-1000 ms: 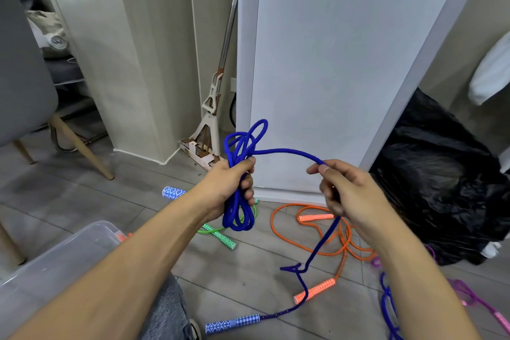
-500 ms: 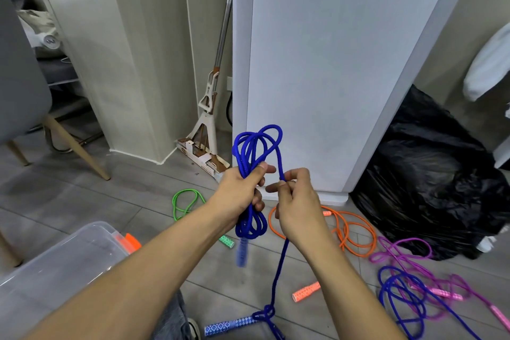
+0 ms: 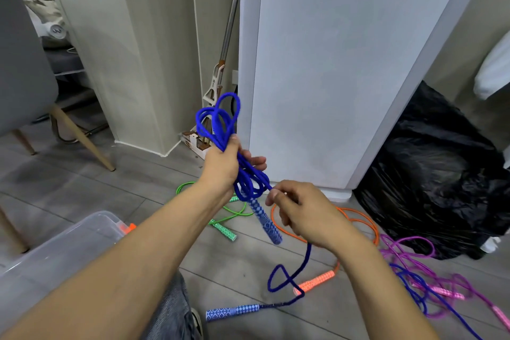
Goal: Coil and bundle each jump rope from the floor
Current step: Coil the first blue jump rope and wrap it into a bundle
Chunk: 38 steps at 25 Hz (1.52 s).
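R hand [image 3: 306, 218] dropped below L hand [image 3: 223, 165], pinching blue rope [image 3: 218, 121] under coil.

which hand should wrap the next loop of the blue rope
Right. The right hand pinches the free strand beside the blue coil, slack trailing to the floor handle. The left hand grips that coil and probably should just hold it.

1 head-worn wide-angle view, facing forward-down, close over hands [image 3: 265, 193], floor [image 3: 82, 182] beyond.
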Each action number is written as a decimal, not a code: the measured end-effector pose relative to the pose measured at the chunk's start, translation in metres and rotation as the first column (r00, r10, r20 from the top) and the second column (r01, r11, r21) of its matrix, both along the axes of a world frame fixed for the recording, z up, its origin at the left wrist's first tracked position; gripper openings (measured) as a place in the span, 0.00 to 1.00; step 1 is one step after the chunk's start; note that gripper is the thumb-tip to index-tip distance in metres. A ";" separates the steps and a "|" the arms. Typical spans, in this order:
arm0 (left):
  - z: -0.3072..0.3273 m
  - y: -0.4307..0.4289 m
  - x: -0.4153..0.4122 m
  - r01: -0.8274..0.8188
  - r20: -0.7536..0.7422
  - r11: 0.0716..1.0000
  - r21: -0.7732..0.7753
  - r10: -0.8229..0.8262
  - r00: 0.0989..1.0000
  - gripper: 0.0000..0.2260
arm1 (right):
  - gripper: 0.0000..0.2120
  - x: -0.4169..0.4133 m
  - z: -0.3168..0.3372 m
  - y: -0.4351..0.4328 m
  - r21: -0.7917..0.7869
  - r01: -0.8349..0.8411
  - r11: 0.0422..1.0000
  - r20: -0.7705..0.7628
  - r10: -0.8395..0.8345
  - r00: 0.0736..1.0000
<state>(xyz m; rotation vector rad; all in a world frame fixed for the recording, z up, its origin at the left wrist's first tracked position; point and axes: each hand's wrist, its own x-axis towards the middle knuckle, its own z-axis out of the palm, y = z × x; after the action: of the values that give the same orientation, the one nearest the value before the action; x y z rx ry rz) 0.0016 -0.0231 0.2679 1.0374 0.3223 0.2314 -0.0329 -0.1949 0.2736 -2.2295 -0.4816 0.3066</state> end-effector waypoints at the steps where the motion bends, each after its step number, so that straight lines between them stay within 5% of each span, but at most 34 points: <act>1: 0.001 0.003 0.002 -0.008 -0.004 0.995 -0.101 0.008 1.000 0.13 | 0.13 0.001 0.002 -0.005 0.008 -0.058 0.998 -0.070 0.058 0.996; 4: 0.002 0.017 0.007 -0.035 -0.056 0.969 -0.244 0.022 0.998 0.16 | 0.15 0.004 0.004 -0.022 0.012 -0.153 0.988 -0.275 0.150 0.950; 7: 0.007 0.031 0.005 -0.057 -0.095 0.988 -0.142 0.044 0.995 0.14 | 0.13 0.011 0.002 -0.046 -0.096 -0.096 0.991 -0.347 0.057 0.936; 10: 0.011 0.033 0.000 -0.021 -0.090 0.998 0.051 0.026 0.996 0.11 | 0.11 0.022 0.004 -0.061 -0.186 0.132 0.974 -0.095 -0.152 0.984; 14: 0.010 0.018 -0.005 0.125 -0.126 0.968 0.218 -0.100 0.987 0.12 | 0.07 0.017 0.011 -0.040 0.028 0.252 0.967 0.233 -0.251 0.940; 26: 0.011 -0.020 -0.035 0.452 -0.175 0.770 0.450 -0.420 0.891 0.11 | 0.07 0.006 0.002 -0.006 0.177 0.299 0.938 0.255 -0.337 0.906; 33: 0.009 -0.002 -0.034 0.704 -0.281 0.633 0.323 -0.646 0.710 0.06 | 0.07 0.008 0.001 -0.010 0.154 0.319 0.935 0.219 -0.347 0.912; 38: 0.012 -0.006 -0.035 0.666 -0.195 0.719 0.197 -0.637 0.746 0.04 | 0.07 0.010 0.003 -0.013 0.160 0.238 0.958 0.172 -0.265 0.949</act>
<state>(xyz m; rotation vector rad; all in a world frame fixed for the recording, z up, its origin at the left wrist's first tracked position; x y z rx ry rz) -0.0335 -0.0289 0.2798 1.3628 0.0045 -0.4493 -0.0225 -0.2079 0.2770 -2.1644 -0.3023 -0.0750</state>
